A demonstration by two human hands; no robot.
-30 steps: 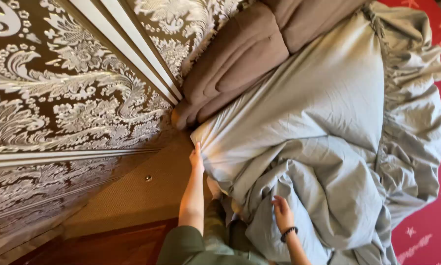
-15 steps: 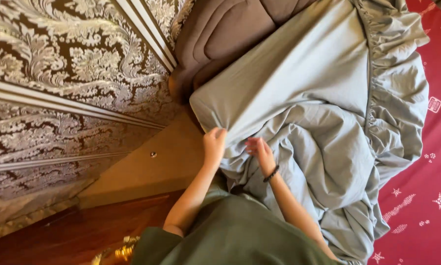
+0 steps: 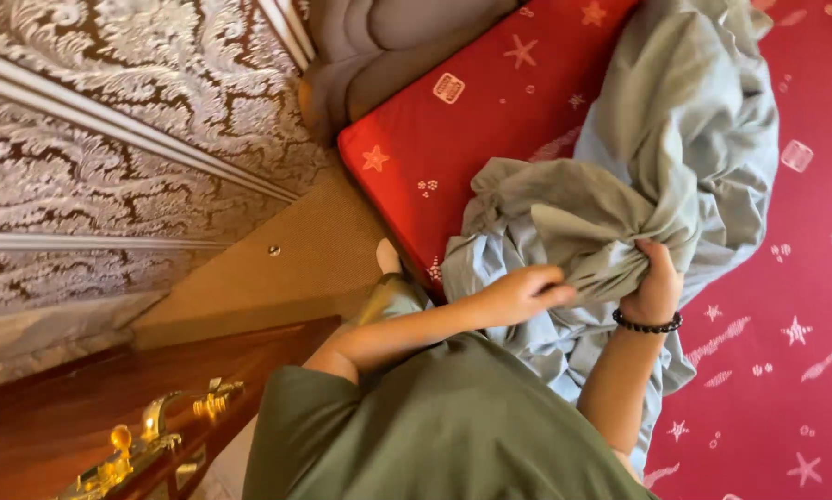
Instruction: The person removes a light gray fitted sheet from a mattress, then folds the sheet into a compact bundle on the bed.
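Gripping a bunched fold of the grey-green sheet point(image 3: 620, 213), my right hand point(image 3: 652, 287) is closed tight around the cloth, fingers curled over a gathered knot of it, with a dark bead bracelet point(image 3: 647, 324) on the wrist just below. My left hand point(image 3: 522, 292) sits just beside it on the side away from the sheet's loose spread, fingers half curled and pressed into the same bunch; I judge it is pinching the cloth, though the fingertips are partly buried in the folds.

The sheet itself lies crumpled on the red mattress point(image 3: 490, 111), pulled clear of the near corner so the red star-patterned cover shows bare there. From my hands it trails up and across the mattress toward the far side, loose and wrinkled, with more of it hanging down over my lap and the olive shirt point(image 3: 453, 435).

Beyond the bare corner of the mattress stands the brown padded headboard point(image 3: 388, 46), and past that the patterned wall point(image 3: 129, 120) with its pale moulding. On the wall side of the mattress corner a tan strip of floor point(image 3: 286, 268) shows, then a dark wooden piece with gold fittings point(image 3: 157, 435).

As I read it, the step in hand is gathering the sheet off the mattress. The next move calls for a firm two-handed hold and a steady draw so the rest slides free without snagging at the far edge.
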